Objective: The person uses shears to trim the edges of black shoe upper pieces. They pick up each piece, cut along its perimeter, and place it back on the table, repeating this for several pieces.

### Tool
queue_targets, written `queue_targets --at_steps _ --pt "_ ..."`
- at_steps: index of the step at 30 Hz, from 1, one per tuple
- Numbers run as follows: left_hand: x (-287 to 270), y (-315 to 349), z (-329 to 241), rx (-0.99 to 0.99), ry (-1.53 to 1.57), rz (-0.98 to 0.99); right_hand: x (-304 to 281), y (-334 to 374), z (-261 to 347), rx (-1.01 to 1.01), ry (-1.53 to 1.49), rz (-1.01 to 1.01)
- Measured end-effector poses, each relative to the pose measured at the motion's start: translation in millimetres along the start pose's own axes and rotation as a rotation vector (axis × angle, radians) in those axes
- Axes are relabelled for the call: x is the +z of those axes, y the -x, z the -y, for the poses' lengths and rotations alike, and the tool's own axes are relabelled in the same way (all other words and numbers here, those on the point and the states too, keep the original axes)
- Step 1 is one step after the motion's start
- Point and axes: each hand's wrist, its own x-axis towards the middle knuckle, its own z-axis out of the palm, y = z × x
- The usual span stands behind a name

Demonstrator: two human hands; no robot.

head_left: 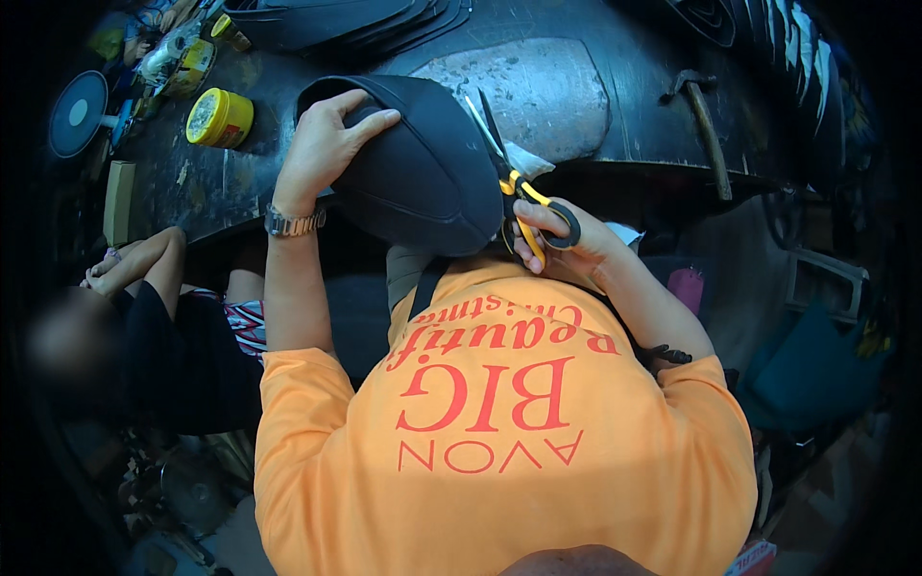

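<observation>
A black, rounded, hollow piece with a stitched seam, like a bag or cap shell [423, 158], is held up in front of my chest at the table edge. My left hand [331, 144] grips its upper left rim, the thumb outside and the fingers partly hidden by the rim. In my right hand [567, 240] is a pair of scissors [523, 192] with yellow and black handles. The blades are spread and point up and away, along the right side of the black piece. I cannot tell whether they touch it.
A metal plate [533, 96] lies on the dark table [634, 106], with a hammer [709, 134] to its right. A yellow tub [220, 118] stands at left, near a small fan [79, 113]. Stacked black pieces [375, 34] lie at the back. Another person [182, 336] sits at left.
</observation>
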Motion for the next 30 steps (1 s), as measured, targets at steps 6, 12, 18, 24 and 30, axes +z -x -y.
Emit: queue_targets --at_steps 6,12,18,24,30 --pt "-4 30 2 0.104 0.49 -0.032 1 1 0 -0.116 0.315 -0.008" --pt "3 46 -1 0.189 0.502 -0.173 10 -3 7 -0.211 0.33 0.104" --pt "5 54 -4 0.264 0.364 -0.199 19 6 13 -0.237 0.467 -0.011" --pt "12 55 -6 0.273 0.341 -0.198 20 8 13 -0.291 0.46 -0.036" --pt "12 56 -5 0.305 0.248 -0.252 21 10 11 -0.267 0.46 -0.072"
